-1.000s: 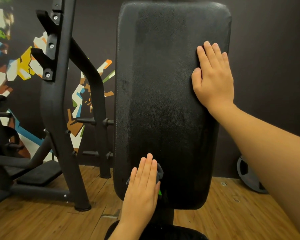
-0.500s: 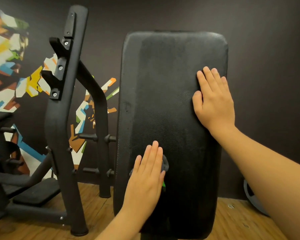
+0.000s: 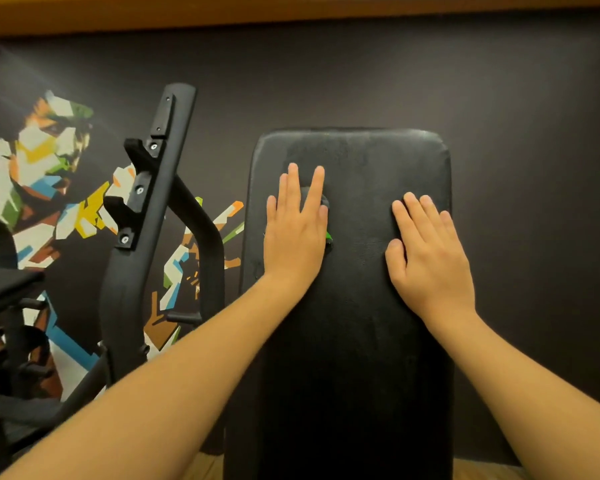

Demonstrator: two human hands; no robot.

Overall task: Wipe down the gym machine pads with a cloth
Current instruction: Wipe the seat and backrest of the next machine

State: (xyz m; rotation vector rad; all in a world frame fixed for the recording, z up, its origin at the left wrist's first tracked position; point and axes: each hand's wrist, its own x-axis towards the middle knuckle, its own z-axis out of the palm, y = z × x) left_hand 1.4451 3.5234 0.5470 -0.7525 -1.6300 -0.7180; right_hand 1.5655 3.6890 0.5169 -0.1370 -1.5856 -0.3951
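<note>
- The tall black textured vinyl back pad [image 3: 361, 323] of the gym machine stands upright straight ahead. Its rounded top edge is in view, and its lower part runs out of the bottom of the view.
- The left hand [image 3: 297, 237] lies flat on the pad's upper left part, fingers straight and a little spread. It presses a small dark grey cloth [image 3: 308, 195] against the vinyl. The cloth shows only between the fingers and at the hand's right side, where a green bit peeks out.
- The right hand [image 3: 430, 261] lies flat on the pad's right part, fingers straight and close together, holding nothing. It looks like a brace to steady the pad.
- The two hands are apart, with a bare strip of pad between them.
- The step in hand, as I judge it, is wiping the upper face of the back pad. The cloth is near the top edge but not at it.
- The next move likely calls for firm, flat pressure and a stroke up to the top edge or across towards the right hand. That hand would then need to lift or shift so its patch gets wiped.
- The left hand sits just beside the pad's left edge, so a stroke that way could carry the cloth off the side.
- The black steel frame upright [image 3: 146, 237] stands to the left, well apart from the pad's upper part, with a colourful painted mural [image 3: 45, 161] behind it. To the right of the pad only plain dark wall shows.
</note>
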